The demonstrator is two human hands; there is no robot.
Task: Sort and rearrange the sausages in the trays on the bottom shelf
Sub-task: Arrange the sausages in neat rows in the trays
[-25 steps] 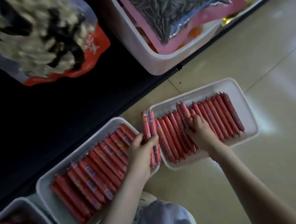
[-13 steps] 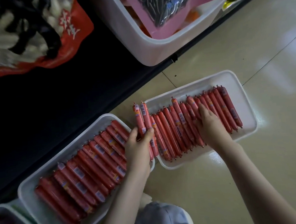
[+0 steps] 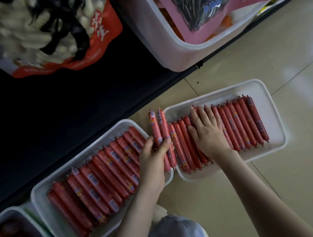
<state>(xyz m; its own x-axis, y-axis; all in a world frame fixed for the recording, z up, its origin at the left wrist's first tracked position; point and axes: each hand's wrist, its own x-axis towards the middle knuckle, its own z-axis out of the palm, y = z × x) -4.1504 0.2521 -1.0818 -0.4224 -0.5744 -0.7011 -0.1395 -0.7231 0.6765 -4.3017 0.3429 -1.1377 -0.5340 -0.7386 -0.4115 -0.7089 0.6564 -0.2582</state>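
Beige floor tiles (image 3: 289,46) carry two white trays of red sausages. At lower left, the left tray (image 3: 42,199) is packed full. At its right end the left hand (image 3: 152,157) curls its fingers (image 3: 167,143) round two sausages (image 3: 159,129), held over the gap between the trays. In the right tray (image 3: 274,125), the right hand (image 3: 208,134) lies flat, fingers straight and spread, pressing the row (image 3: 245,122).
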